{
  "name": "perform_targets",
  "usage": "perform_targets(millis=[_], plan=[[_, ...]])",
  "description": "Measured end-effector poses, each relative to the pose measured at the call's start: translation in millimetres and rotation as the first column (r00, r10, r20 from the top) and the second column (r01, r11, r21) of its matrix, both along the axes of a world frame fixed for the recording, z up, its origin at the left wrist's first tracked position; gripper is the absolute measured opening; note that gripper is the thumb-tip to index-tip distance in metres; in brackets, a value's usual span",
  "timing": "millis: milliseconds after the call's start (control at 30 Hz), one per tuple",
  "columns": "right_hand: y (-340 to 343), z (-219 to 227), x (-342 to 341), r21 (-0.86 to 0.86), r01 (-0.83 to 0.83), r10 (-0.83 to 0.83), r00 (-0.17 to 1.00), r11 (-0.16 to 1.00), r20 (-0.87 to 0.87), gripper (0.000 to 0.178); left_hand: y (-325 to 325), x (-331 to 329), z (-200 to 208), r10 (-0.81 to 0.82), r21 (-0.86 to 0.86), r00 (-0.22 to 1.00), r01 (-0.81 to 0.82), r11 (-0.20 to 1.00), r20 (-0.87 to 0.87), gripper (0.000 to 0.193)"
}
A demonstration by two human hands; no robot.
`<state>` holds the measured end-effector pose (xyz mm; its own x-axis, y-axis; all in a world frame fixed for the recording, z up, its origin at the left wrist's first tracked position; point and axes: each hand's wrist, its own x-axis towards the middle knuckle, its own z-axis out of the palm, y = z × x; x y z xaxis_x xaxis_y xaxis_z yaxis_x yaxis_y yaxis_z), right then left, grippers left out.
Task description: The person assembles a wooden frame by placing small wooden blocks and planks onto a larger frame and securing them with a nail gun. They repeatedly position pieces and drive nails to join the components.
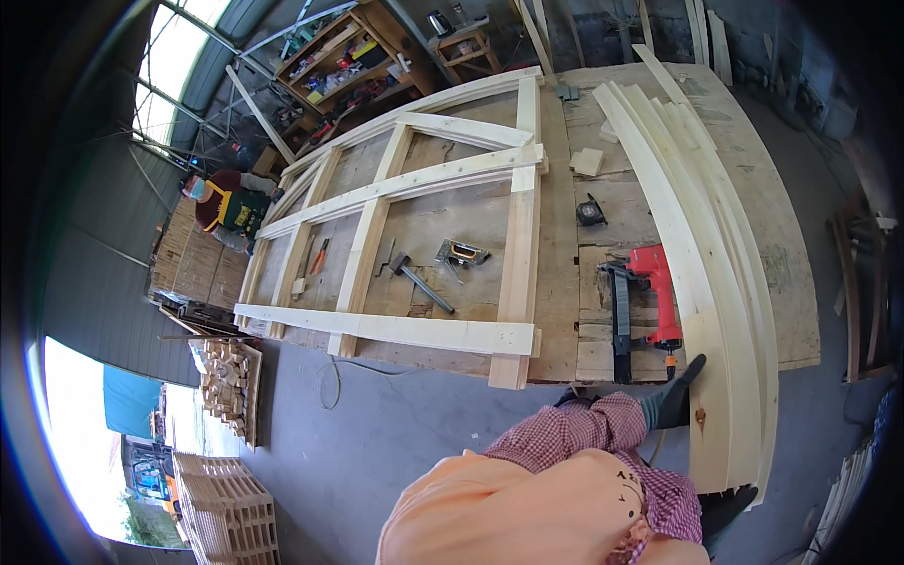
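My left hand (675, 399), in a dark glove, grips the left edge of a pale wooden board (708, 405), with one digit over its top face. My right hand (728, 513), also gloved, is at the near end of the same board, partly hidden beneath it. The board lies over a stack of long planks (725, 245) along the table's right side. Just left of the stack lies a red nail gun (656, 294) with a black magazine. Beyond it rests a black tape measure (590, 210).
A slatted wooden frame (424, 331) covers the left part of the worktable (782, 282). Inside it lie a hammer (424, 284), a staple gun (460, 252) and red-handled pliers (320, 256). Small wood blocks (588, 162) sit beyond the tape measure. Another person (229, 205) stands past the frame's far-left end.
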<state>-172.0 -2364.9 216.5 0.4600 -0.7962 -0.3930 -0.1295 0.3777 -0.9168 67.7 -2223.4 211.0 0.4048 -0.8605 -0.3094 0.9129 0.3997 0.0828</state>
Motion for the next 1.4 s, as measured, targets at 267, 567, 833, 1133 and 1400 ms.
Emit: perform_targets(millis=[267, 567, 833, 1133, 1400], plan=[[54.3, 9.1, 29.6, -0.097, 0.117, -0.133, 0.975, 0.988, -0.177, 0.064, 37.1, 56.9, -17.2, 0.061, -0.058, 0.998, -0.062, 0.996, -0.020, 0.061], [133.0, 15.2, 26.3, -0.121, 0.261, -0.287, 0.880, 0.958, -0.379, 0.065, 93.4, 84.7, -62.3, -0.056, -0.257, 0.998, 0.063, 0.964, 0.036, 0.077], [164.3, 0.1, 26.8, -0.048, 0.313, -0.303, 0.857, 0.949, -0.416, 0.065, 123.7, 246.7, -93.5, 0.198, 0.103, 0.979, -0.203, 0.974, 0.054, 0.056], [183.8, -29.3, 11.9, 0.020, 0.330, -0.301, 0.884, 0.944, -0.358, 0.066, 150.9, 132.0, -75.1, 0.221, -0.025, 0.973, -0.223, 0.975, -0.061, 0.059], [203.8, -53.1, -16.5, 0.090, 0.275, -0.235, 0.919, 0.957, -0.316, 0.067, 223.8, 68.9, -41.0, 0.359, 0.185, 0.931, -0.366, 0.912, 0.072, 0.060]])
